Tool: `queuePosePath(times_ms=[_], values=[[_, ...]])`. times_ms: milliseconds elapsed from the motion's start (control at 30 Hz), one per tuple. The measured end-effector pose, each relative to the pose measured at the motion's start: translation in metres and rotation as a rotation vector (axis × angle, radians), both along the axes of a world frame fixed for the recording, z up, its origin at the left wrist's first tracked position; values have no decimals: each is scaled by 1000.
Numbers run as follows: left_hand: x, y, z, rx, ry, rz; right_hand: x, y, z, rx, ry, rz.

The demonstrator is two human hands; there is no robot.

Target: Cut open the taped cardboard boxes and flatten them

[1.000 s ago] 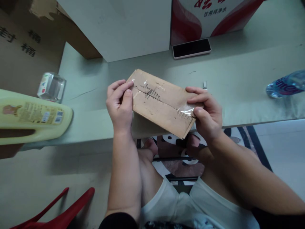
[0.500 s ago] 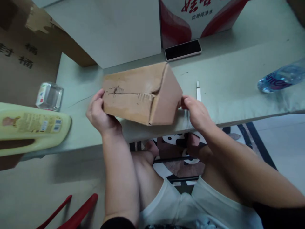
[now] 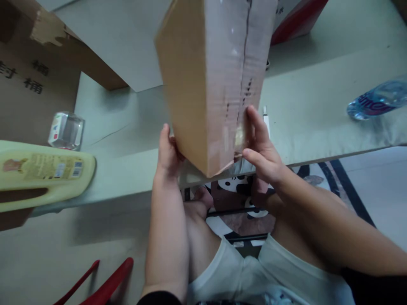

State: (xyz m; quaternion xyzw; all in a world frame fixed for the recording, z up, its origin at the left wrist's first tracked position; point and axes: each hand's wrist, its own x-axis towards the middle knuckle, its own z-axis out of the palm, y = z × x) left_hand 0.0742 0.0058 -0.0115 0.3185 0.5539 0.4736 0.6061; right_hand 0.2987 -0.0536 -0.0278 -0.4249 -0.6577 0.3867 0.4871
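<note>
A brown cardboard box [image 3: 190,84] is held up on end above the table's front edge, its taped, seamed side turned to the right. My left hand [image 3: 169,150] grips its lower left part, the thumb up along the side and the other fingers hidden behind or beneath. On the taped side, near the bottom edge, my right hand [image 3: 262,148] holds the box with thumb and fingers against it. Just behind the right hand, a small white pen-like tool [image 3: 266,114] lies on the table, partly covered by the fingers.
On the pale green table [image 3: 133,165] a yellow jug [image 3: 47,173] and a clear plastic container [image 3: 66,130] stand at left. A water bottle [image 3: 378,99] lies at right. Behind are a white box [image 3: 121,42] and a large carton [image 3: 19,84]. Red chair parts [image 3: 111,281] show below.
The cardboard box has been turned from lying lengthwise to standing on end and raised, now covering the phone almost wholly. My left hand has moved right; the right hand has shifted onto the taped side.
</note>
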Motion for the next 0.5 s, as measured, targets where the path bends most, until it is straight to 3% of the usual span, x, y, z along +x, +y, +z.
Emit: queuePosePath(times_ms=[133,300,333,367,433,500], values=[[0,-10,1,-93,233,-236,2,6,-8,46,53,-210],[2,-16,5,-203,479,-705,8,11,-3,71,107,-312],[1,-14,4,-161,542,-670,8,10,1,55,97,-289],[0,-12,2,-82,600,-548,8,8,5,39,90,-253],[-5,-5,-4,180,664,-124,6,5,14,5,92,-159],[-11,1,-8,486,649,164,4,2,19,-36,123,-52]])
